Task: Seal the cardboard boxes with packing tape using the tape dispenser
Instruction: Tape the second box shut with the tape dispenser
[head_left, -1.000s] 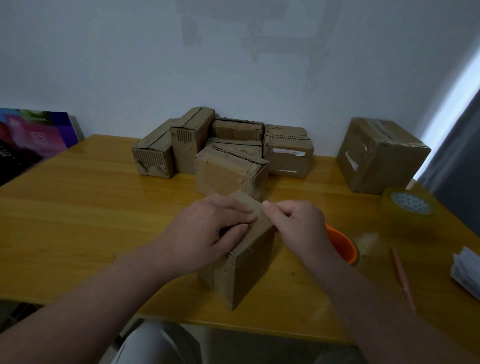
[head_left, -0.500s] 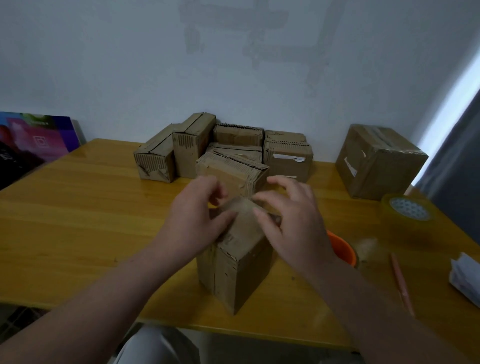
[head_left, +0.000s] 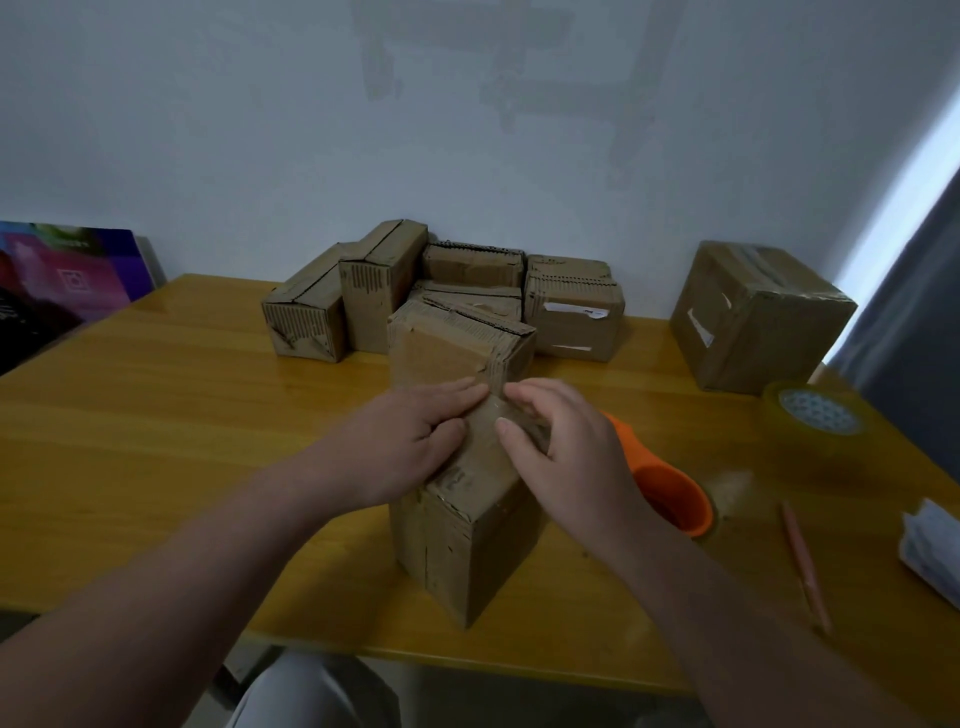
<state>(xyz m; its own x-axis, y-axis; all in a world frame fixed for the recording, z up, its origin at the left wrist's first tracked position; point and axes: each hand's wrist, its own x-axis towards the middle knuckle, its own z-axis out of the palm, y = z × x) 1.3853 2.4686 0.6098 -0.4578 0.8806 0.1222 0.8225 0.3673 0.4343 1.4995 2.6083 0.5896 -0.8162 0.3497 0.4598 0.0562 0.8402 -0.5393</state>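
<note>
Far left, 9 o'clock: colourful panel (head_left: 62, 280) leaning on the wall, lower edge behind the table (head_left: 156, 415), which is yellow wood with a glossy top. 11 to 12 o'clock, against the wall: pile of small boxes (head_left: 363, 301), worn corrugated brown, packed touching each other, some on end, one with white label scraps. Left hand (head_left: 410, 447): fingers straight and together, palm down, pressed flat on the left half of the top of the work box (head_left: 467, 540). Work box: dead centre, near the table's front edge, standing tall and upright with one vertical corner toward the camera; brown cardboard, scuffed, dark marks along the top edge. Faint shine on the top between the hands; cannot tell if that's tape. Just behind it at 12 o'clock is the nearest box of the pile, apart or touching not clear. Right hand (head_left: 566, 457): fingers arched, thumb tip and fingertips down on the right half of the top; cannot tell whether it pinches anything. Both hands cover most of the top face. At 3 o'clock of the work box: orange tape dispenser (head_left: 670, 493) lying on the table, partly hidden by the right wrist. 1 o'clock: larger box (head_left: 753, 317), taped over the top, apart from the pile. 2 to 3 o'clock: clear tape roll (head_left: 815, 421) lying flat. 4 o'clock: pink pencil (head_left: 805, 566), then a white paper stack (head_left: 935, 556) at the right edge.
</note>
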